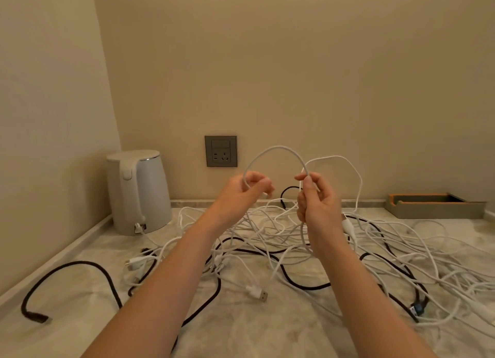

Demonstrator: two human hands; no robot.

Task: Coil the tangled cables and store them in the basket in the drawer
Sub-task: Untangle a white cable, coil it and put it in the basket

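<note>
We look at a pale marbled stone tabletop against a beige wall, with a grey square wall socket set low in that wall. Left of the socket, in the corner, stands a white electric kettle with a short cord at its base. Far right of the socket, against the wall, sits a low grey rectangular tray with an orange lining. Below the socket, a tangled heap of thin white cables spreads over the tabletop and runs out to the right. A thick black braided cable is threaded through it, and one end curls out well left of the socket. A white USB plug lies at the near edge of the heap, and many strands cross over one another between our forearms. Both hands are raised just below and right of the socket. Our left hand has its grip pinched closed on one end of a white cable arch. Our right hand has its fingers curled around the other side, and the strand trails down from that grip into the heap. A thinner white loop rises just right of that hand. We cannot make out what the tray holds.
</note>
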